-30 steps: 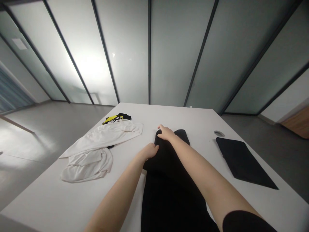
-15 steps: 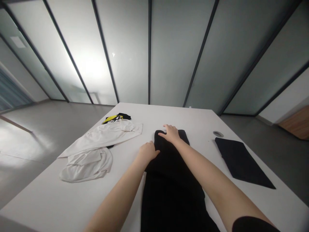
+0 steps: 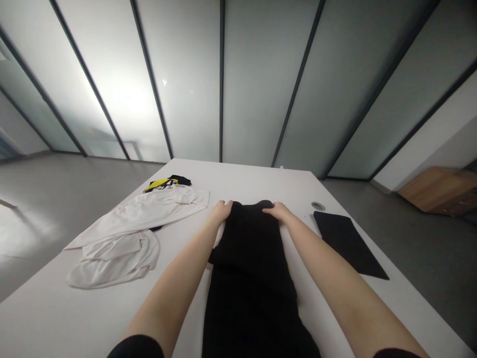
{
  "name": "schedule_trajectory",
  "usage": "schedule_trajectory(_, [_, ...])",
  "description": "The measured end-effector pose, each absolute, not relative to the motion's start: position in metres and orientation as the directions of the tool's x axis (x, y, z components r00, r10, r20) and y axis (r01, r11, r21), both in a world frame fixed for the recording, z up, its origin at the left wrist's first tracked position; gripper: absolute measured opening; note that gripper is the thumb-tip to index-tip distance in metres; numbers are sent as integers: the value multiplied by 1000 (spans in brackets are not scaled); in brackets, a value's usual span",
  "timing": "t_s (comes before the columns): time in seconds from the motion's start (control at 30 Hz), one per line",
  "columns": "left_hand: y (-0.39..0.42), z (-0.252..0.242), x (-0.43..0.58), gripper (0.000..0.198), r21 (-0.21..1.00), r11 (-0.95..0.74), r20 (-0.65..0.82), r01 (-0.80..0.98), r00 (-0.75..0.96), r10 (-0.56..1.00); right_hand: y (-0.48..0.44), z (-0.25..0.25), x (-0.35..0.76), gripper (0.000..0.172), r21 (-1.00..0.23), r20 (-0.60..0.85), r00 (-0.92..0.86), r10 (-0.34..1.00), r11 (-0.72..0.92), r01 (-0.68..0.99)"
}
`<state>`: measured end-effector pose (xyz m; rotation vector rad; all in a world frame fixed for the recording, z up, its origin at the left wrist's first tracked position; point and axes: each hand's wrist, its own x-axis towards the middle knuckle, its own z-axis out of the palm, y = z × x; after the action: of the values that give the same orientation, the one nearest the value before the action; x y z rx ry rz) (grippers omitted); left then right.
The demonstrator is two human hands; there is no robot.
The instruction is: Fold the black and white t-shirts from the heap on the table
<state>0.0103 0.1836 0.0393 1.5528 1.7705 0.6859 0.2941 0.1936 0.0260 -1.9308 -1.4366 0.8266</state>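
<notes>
Head view: black garment (image 3: pixel 250 278) lies lengthwise on the white table (image 3: pixel 238 183), nearest me — my left hand (image 3: pixel 221 211) and right hand (image 3: pixel 279 212) rest open on its far edge, not gripping. White shirt (image 3: pixel 126 223) lies left, black cloth (image 3: pixel 346 241) right, yellow-black garment (image 3: pixel 167 182) farthest.

Black garment (image 3: pixel 249 278), white top (image 3: pixel 126 233), yellow-and-black cloth (image 3: pixel 166 183)

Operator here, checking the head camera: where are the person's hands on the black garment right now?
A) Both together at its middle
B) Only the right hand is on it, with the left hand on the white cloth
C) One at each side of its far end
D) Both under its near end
C. The left hand is at one side of the far end of the black garment, and the right hand is at the other.
</notes>
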Motion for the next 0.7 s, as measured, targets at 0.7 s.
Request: schedule_trajectory(0.7, [163, 65, -21, 31, 872, -206, 84, 444, 279, 956, 117, 83, 291, 56, -982, 103, 84, 991, 88, 169])
